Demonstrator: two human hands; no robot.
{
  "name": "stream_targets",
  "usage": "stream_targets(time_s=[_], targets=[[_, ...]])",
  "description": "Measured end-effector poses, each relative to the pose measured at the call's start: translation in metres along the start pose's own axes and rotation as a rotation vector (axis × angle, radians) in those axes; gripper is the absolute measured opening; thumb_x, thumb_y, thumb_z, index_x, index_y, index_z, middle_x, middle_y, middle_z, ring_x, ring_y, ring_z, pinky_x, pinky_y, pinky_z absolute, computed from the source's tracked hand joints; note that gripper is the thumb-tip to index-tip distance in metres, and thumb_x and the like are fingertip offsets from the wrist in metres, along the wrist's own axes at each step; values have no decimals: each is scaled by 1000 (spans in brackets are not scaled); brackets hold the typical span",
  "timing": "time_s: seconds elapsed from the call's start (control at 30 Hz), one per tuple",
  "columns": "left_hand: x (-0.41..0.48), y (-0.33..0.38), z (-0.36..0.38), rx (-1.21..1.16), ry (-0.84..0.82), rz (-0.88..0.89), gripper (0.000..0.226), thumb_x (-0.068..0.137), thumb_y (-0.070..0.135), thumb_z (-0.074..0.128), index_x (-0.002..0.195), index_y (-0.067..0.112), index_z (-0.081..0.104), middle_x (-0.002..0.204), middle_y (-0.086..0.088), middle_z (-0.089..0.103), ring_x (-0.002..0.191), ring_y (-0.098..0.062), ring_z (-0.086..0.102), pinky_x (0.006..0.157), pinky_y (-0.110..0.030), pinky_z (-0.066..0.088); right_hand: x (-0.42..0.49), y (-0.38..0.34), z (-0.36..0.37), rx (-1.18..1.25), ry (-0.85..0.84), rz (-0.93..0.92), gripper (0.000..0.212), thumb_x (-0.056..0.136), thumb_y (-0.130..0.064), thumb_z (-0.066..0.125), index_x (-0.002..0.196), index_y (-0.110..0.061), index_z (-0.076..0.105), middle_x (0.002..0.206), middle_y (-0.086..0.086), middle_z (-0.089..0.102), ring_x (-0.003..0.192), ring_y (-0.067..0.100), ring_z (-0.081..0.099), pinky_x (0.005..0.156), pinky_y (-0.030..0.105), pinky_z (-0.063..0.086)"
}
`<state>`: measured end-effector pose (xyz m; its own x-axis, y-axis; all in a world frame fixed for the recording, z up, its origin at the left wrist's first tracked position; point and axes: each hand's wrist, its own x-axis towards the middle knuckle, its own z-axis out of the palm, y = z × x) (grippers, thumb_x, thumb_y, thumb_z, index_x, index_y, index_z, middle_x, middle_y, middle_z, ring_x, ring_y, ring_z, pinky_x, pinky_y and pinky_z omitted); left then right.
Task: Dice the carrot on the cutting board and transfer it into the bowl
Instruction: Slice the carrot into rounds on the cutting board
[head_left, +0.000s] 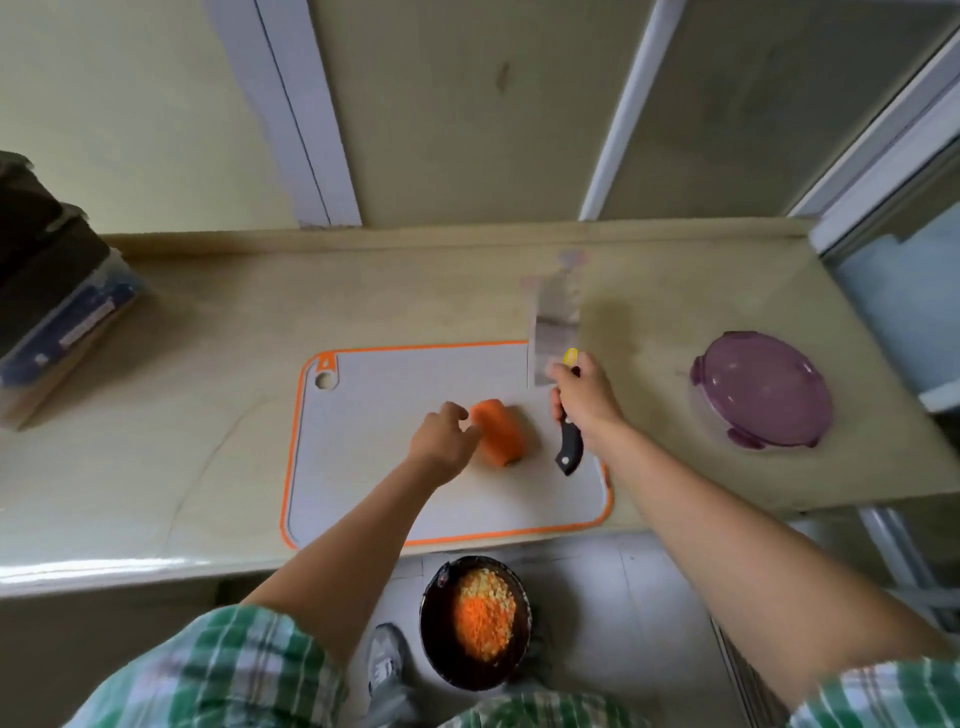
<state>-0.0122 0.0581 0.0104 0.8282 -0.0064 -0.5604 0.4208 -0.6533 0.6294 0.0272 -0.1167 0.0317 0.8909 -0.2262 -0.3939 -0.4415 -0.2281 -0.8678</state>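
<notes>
Matt plastic cutting board (395, 483); glossy counter (156, 467); knife blade (550, 332) probably metal.

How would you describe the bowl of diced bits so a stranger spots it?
Find the beige counter with the orange-rimmed cutting board, then look below its near edge to the floor. A dark bowl sits there beside a grey shoe. Unlike the purple lidded container on the counter, it is open, holding orange and yellow dice.

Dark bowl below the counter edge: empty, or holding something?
Not empty. The bowl holds a heap of fine orange and pale yellow diced bits; its dark wall shows around them.
</notes>
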Motion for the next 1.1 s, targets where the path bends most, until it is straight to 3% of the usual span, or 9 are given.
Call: stream_targets(time_s=[0.1,0.17,0.37,0.47,0.53,0.6,0.8,0.9,1.1], targets=[[9,19,22,15,68,-93,64,92,43,57,139,6,33,132,-19,41,104,-42,60,92,-46,51,4,23,-19,-346,16,-94,15,91,-18,45,87,-31,39,54,-1,50,41,24,48,46,30,42],[16,28,35,14,88,-146,71,88,52,60,133,3,34,130,-19,41,105,-41,60,91,-44,51,3,34,-23,-492,-11,-117,3,90,-23,46,91,-26,47,65,6,57,57,33,58,55,41,52],[25,33,55,-77,235,-241,74,81,44,73,125,-1,34,128,-19,49,116,-36,53,92,-37,45,-7,51,-25,-724,-95,-168,11,93,-21,45,83,-18,41,86,16,62,79,37,58,64,39,43],[26,28,51,-59,195,-226,71,82,44,71,129,1,41,125,-16,53,110,-33,56,87,-38,51,-12,56,-24,-715,-203,-134,13,94,-19,43,82,-17,37,76,10,56,65,35,63,55,35,45],[22,22,41,-6,152,-150,65,83,42,68,133,8,45,124,-14,54,106,-32,58,84,-37,53,-13,57,-24,-656,-278,-95,9,94,-16,41,85,-15,39,68,4,52,43,23,60,45,26,42],[17,14,28,118,123,-47,61,83,37,68,137,15,48,125,-13,54,109,-31,57,86,-35,49,-13,56,-23,-607,-309,-82,5,92,-13,40,87,-13,40,66,6,52,37,21,57,44,25,40],[6,-12,5,215,110,85,62,74,23,77,131,15,55,124,-11,58,111,-29,53,90,-31,41,-22,48,-6,-658,-264,-239,15,85,-16,43,73,-22,37,59,5,52,43,31,55,38,38,49],[4,-17,4,171,125,95,60,75,19,76,131,14,54,125,-11,57,113,-29,52,91,-32,41,-28,48,8,-745,-254,-304,13,85,-16,44,74,-17,37,64,10,51,57,39,57,50,49,51],[-2,-22,12,165,168,79,58,87,38,66,140,26,45,128,-10,45,119,-29,44,98,-35,38,-36,51,20,-866,-344,-292,14,91,-19,41,81,-19,32,66,9,53,58,35,64,53,40,52]])
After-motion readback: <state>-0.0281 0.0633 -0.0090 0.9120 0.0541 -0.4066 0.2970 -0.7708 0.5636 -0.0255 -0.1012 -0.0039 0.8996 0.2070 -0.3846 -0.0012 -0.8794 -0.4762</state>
